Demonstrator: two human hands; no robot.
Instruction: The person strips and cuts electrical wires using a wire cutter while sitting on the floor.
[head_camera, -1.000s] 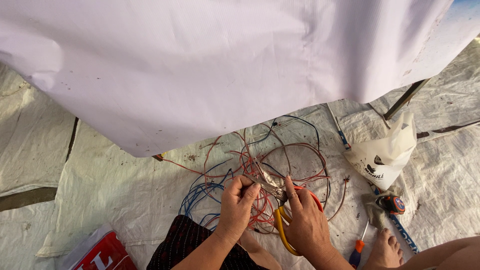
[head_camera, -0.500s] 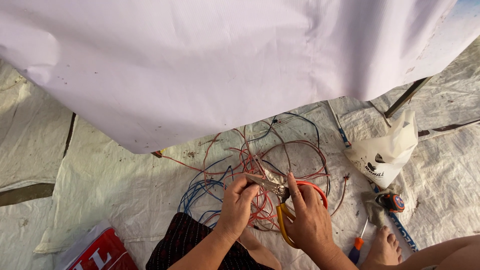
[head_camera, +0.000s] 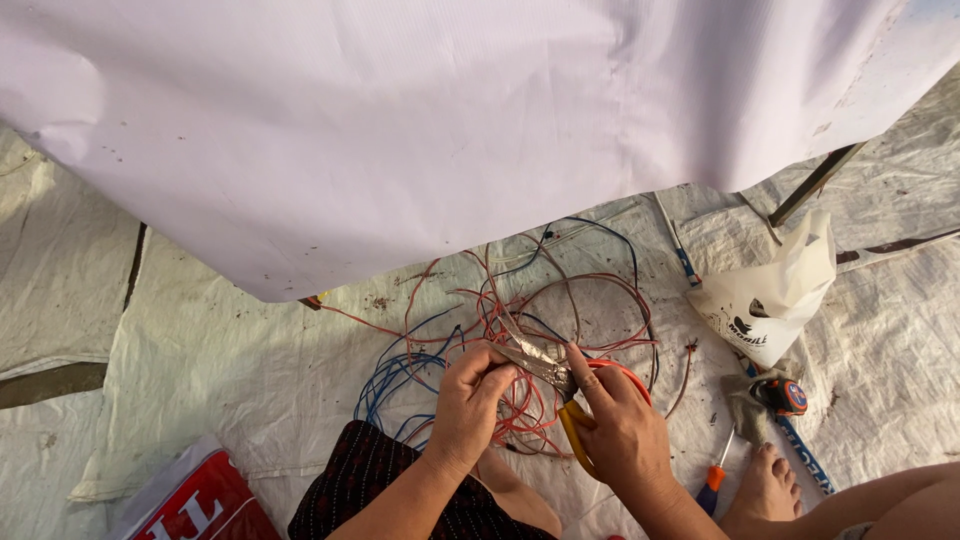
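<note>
L hand (head_camera: 470, 400) pinches wire from the red-blue wire tangle (head_camera: 500, 330). R hand (head_camera: 620, 425), just right of it, grips yellow-handled pliers (head_camera: 560, 395) w/ jaws on that wire. White bag (head_camera: 765, 300) sits further right.

A tangle of thin red, blue and dark wires (head_camera: 520, 330) lies in loose loops on the pale woven sheet. The left hand (head_camera: 470, 400) pinches a flat silvery strip (head_camera: 530, 355) rising from the tangle, while the right hand (head_camera: 620, 425) grips yellow-and-red-handled pliers (head_camera: 572, 420) clamped near its end.
</note>
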